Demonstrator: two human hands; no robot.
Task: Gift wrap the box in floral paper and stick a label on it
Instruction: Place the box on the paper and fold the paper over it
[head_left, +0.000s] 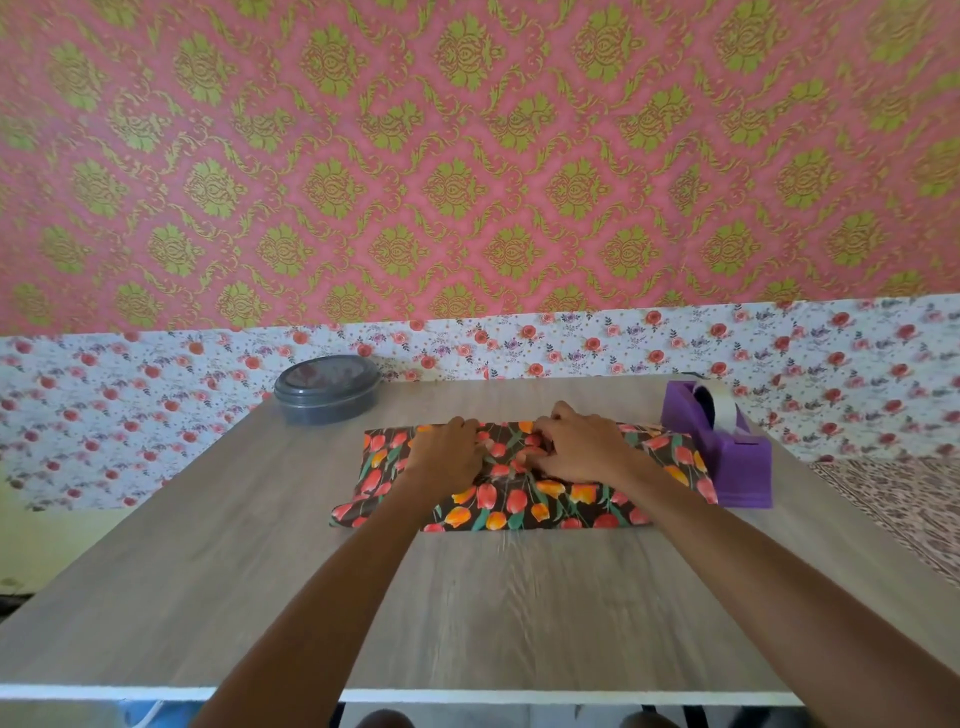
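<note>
Box: the dark tulip-print paper-wrapped box (519, 504) is lying mid grey wood-grain tabletop (467, 623).
Left grip (447, 454): is pressing flat on its top.
Right grip (582, 447): is curling over the paper; pinching or not, cannot tell.
Purple plastic tape dispenser (727, 457): is sitting at the box's 3 o'clock.

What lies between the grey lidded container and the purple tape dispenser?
Head view: the tulip-paper-wrapped box, with left hand and right hand on top; bare tabletop separates it from the container.
</note>
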